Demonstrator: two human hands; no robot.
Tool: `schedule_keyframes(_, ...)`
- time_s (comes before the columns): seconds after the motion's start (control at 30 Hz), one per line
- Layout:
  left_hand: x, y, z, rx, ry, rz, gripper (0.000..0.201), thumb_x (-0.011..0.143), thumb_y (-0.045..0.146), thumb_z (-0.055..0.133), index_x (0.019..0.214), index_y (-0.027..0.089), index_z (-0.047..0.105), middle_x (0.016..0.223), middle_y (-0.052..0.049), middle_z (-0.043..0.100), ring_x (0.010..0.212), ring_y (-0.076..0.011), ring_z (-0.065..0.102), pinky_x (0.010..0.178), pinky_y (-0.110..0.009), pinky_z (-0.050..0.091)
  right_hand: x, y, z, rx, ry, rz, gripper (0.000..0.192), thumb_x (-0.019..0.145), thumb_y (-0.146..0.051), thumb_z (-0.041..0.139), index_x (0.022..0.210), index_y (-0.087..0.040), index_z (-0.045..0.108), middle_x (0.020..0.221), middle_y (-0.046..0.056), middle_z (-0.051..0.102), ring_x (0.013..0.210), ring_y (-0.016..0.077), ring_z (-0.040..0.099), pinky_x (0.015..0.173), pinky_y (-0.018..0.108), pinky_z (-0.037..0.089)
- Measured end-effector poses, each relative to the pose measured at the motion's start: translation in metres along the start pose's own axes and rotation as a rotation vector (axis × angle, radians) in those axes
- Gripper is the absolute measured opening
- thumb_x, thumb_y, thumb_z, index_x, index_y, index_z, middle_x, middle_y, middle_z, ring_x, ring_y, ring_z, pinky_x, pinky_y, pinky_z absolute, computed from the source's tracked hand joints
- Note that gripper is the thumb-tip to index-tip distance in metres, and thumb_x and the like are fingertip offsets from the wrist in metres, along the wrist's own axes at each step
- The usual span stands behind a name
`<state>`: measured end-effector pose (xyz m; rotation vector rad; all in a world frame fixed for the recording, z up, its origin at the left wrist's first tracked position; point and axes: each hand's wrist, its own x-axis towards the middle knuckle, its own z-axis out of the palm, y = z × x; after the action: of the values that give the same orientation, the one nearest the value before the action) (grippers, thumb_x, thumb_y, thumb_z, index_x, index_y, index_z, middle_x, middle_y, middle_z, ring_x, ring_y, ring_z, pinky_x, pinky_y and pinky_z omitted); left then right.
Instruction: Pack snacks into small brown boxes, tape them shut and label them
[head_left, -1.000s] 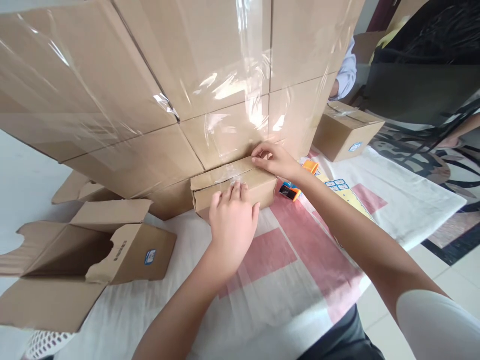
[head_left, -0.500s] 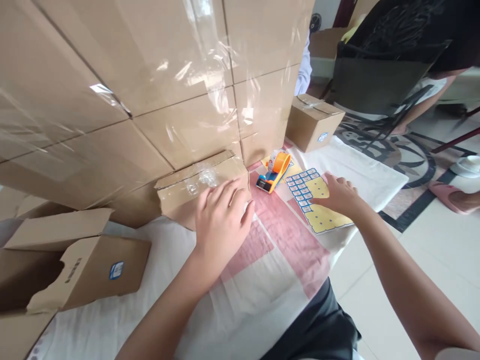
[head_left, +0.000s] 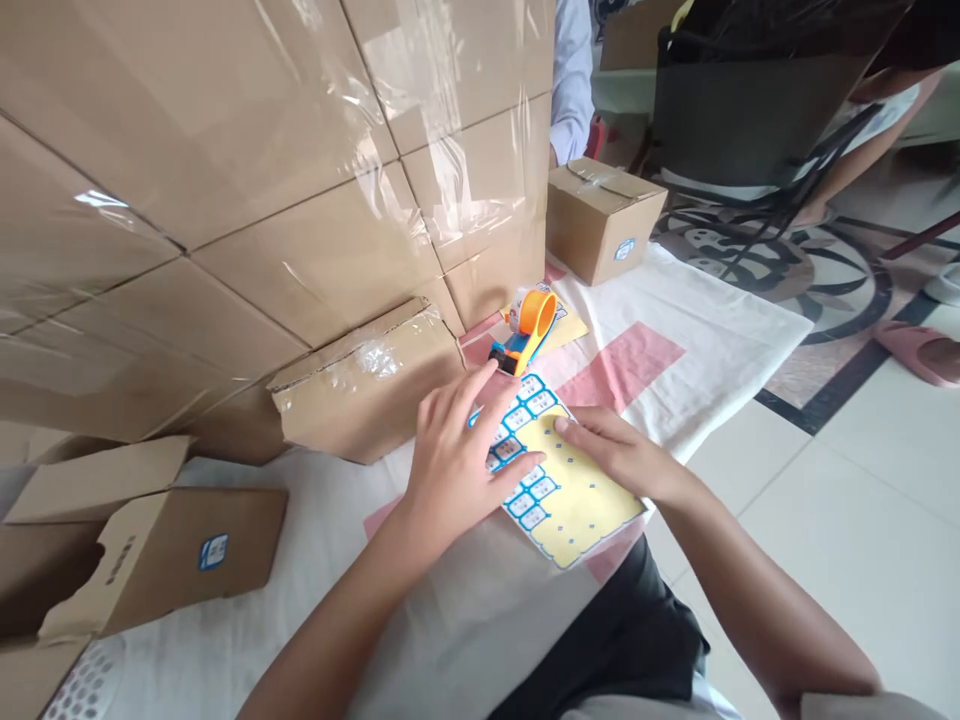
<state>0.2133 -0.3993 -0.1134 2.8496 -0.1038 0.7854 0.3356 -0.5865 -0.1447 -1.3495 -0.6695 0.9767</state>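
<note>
A yellow sticker sheet (head_left: 577, 490) with rows of blue-edged white labels lies between my hands, over the cloth in front of me. My right hand (head_left: 622, 455) grips its right side, thumb on top and the other fingers largely hidden. Over the labels on the left side hovers my left hand (head_left: 465, 460), fingers spread; whether it touches the sheet I cannot tell. Just beyond the left fingertips stands an orange and blue tape dispenser (head_left: 529, 330) with a roll of tape. Part of another yellow sheet (head_left: 571, 328) shows beside and under the dispenser.
Taped cardboard cartons (head_left: 300, 150) form a wall ahead. A low box (head_left: 367, 390) sits at its foot, an open box (head_left: 210, 540) at left, and a closed box (head_left: 607, 220) at the far end. Beyond are a chair (head_left: 735, 130) and other people.
My right hand has brought the sticker sheet left and closer to me. My left hand, earlier beside the low box, is now over the sheet. The view has shifted right.
</note>
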Motion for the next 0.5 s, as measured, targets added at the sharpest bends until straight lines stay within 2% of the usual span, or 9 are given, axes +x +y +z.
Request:
schedule_keyframes(0.1,-0.002,-0.003,0.003,0.007,-0.081,-0.026,0.058,0.094,0.046,0.066,0.145,0.022,0.051,0.153,-0.015,0.054,0.133,-0.0302,0.058,0.106,-0.046,0.044,0.014,0.001,0.018,-0.057,0.058,-0.193,0.030,0.099,-0.047,0.061,0.105,-0.018,0.066,0.090,0.004,0.071,0.074,0.0142,0.065,0.062,0.026,0.053)
schedule_keyframes(0.17,-0.003,-0.007,0.004,0.019,-0.092,-0.046,0.054,0.094,0.043,0.066,0.143,0.024,0.054,0.148,-0.013,0.058,0.129,-0.0301,0.060,0.105,-0.046,0.044,0.022,0.001,0.022,-0.134,0.065,-0.232,0.031,0.102,-0.045,0.056,0.094,-0.017,0.065,0.080,0.001,0.065,0.068,0.0119,0.058,0.057,0.024,0.047)
schedule_keyframes(0.27,-0.002,-0.013,0.002,0.008,-0.087,-0.067,0.047,0.093,0.036,0.067,0.137,0.023,0.057,0.139,-0.011,0.066,0.126,-0.0292,0.063,0.105,-0.047,0.044,0.031,0.000,0.024,-0.224,-0.004,-0.286,0.040,0.105,-0.044,0.051,0.077,-0.017,0.060,0.071,-0.001,0.056,0.062,0.0109,0.048,0.056,0.026,0.041)
schedule_keyframes(0.4,-0.001,-0.018,-0.002,0.000,-0.076,-0.034,0.031,0.093,0.025,0.064,0.124,0.024,0.065,0.133,-0.005,0.072,0.125,-0.0256,0.064,0.112,-0.048,0.040,0.039,0.002,0.029,-0.305,-0.062,-0.471,0.036,0.105,-0.037,0.050,0.077,-0.018,0.060,0.085,0.003,0.060,0.076,0.0145,0.056,0.071,0.031,0.046)
schedule_keyframes(0.5,-0.001,-0.020,-0.003,0.037,-0.092,-0.002,0.025,0.096,0.024,0.060,0.119,0.026,0.070,0.132,-0.002,0.072,0.124,-0.0243,0.065,0.115,-0.051,0.036,0.045,0.008,0.033,-0.368,0.003,-0.566,0.035,0.106,-0.032,0.049,0.075,-0.019,0.058,0.082,0.003,0.058,0.078,0.0159,0.055,0.074,0.033,0.045)
